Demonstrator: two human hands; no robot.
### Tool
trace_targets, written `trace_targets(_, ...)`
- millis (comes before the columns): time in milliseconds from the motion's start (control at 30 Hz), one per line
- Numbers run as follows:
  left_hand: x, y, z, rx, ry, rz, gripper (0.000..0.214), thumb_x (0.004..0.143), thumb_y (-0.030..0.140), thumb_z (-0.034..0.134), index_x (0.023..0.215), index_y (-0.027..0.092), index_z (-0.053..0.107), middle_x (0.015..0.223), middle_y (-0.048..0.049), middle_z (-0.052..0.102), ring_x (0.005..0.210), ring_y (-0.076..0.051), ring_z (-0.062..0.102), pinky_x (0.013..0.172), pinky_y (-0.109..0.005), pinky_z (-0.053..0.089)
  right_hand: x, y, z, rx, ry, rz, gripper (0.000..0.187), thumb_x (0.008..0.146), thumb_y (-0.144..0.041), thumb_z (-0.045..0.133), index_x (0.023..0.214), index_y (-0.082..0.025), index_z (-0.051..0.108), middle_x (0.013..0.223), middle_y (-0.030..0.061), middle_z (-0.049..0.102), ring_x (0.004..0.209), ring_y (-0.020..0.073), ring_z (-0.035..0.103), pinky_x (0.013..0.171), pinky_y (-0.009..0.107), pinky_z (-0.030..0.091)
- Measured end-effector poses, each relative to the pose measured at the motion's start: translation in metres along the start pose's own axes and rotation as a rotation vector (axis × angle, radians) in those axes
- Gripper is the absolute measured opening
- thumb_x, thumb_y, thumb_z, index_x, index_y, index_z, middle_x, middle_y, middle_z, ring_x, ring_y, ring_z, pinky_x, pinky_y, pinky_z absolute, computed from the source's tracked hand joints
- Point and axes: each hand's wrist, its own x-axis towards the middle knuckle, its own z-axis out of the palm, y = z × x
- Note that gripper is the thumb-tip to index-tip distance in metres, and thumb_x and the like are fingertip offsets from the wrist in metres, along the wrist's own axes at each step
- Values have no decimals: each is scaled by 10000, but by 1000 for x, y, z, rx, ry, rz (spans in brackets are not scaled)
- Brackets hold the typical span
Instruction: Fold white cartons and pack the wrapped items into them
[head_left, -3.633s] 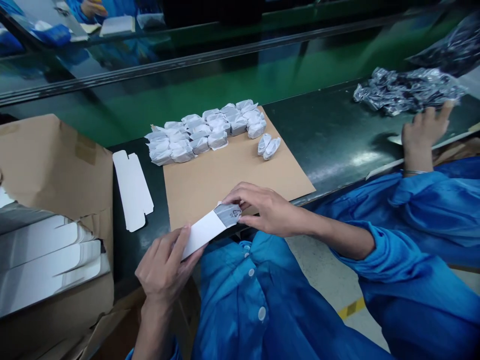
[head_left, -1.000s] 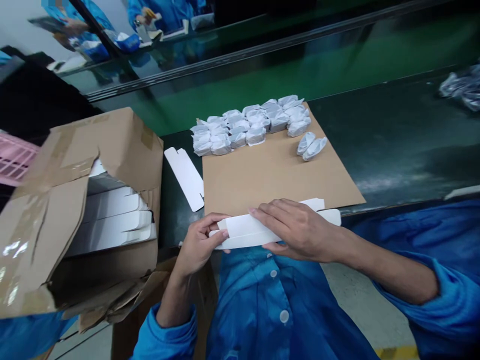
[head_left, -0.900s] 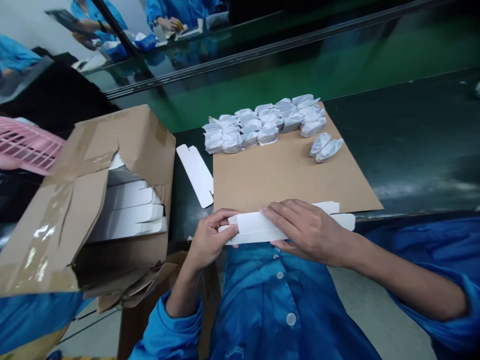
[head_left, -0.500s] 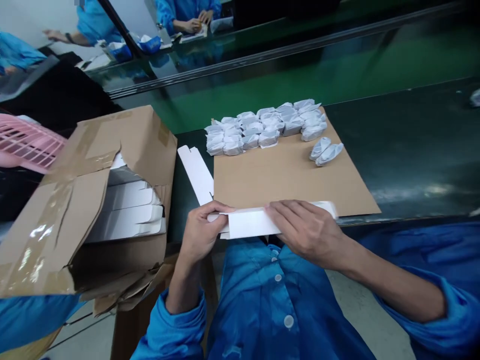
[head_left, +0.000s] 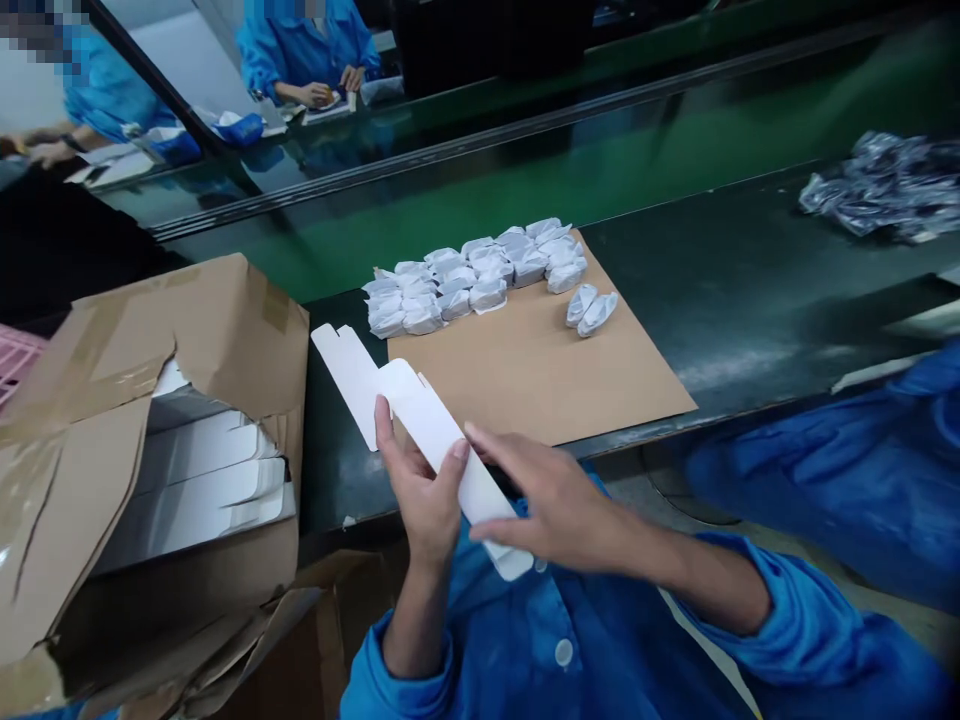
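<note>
A long, narrow white carton lies slantwise between my hands, its end flaps standing out at the top and bottom. My left hand grips it around the middle, thumb across the front face. My right hand is at its lower half, with the thumb on the face and the fingers along the far edge. Another flat white carton rests on the bench just beyond my left hand. Past the hands, a brown cardboard sheet bears rows of small white-wrapped packets, and two more packets sit apart at its right.
On the left stands a torn cardboard box with several flat white cartons inside. Clear plastic bags are heaped on the dark green bench at right. Across the bench a co-worker in blue handles something small.
The white carton has turned from level to slanting, its upper end away from me. My right hand has shifted from lying over it to its lower end. The view has swung right.
</note>
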Motion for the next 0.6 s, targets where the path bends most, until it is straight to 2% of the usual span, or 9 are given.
trace_targets(67,2,-1,-5,-33,-137,-4,978,759,395,752,1525,285,153,1266,-133,617,949,-239,695,768,-346,584,9,1,-14,199,75,103,703,875,-430,642,1477,-204,357,1157,95,639,1026,215,614,869,364,531)
trace_targets(167,0,1,-9,-80,-280,72,978,731,343,780,1516,332,196,1433,-118,498,1155,-273,626,919,-371,545,23,6,-23,370,148,80,458,894,-321,634,1337,-242,550,1013,44,611,880,151,592,777,294,525)
trace_targets(233,-3,4,-9,-68,-304,107,1031,702,300,802,1515,374,173,1486,-87,438,1254,-271,559,985,-366,509,28,8,-19,443,164,56,437,867,-263,669,1296,-236,587,968,27,591,831,129,571,735,263,513)
trace_targets(300,-4,7,-10,-18,-323,124,1043,683,260,807,1506,390,180,1474,-72,441,1237,-256,569,970,-351,513,27,9,-11,490,215,70,480,825,-239,717,1286,-217,583,955,21,592,835,126,570,742,254,508)
trace_targets(400,-4,9,-11,67,-313,189,924,677,210,772,1453,347,289,1334,-61,532,1078,-213,639,880,-315,533,21,9,-4,475,268,15,421,807,-252,739,1202,-168,619,931,28,592,799,119,566,713,237,498)
trace_targets(533,-1,7,-16,171,-248,310,656,648,196,731,1238,261,451,1119,-33,568,922,-179,646,781,-288,526,16,12,-14,263,141,-166,374,847,-295,701,1176,-130,636,858,40,622,750,129,566,679,246,475)
trace_targets(600,-2,3,-20,190,-279,315,585,647,227,735,1163,243,460,1067,-35,569,897,-188,645,760,-304,528,17,14,-26,206,79,-208,354,861,-331,685,1161,-145,649,877,52,658,786,145,593,708,260,478)
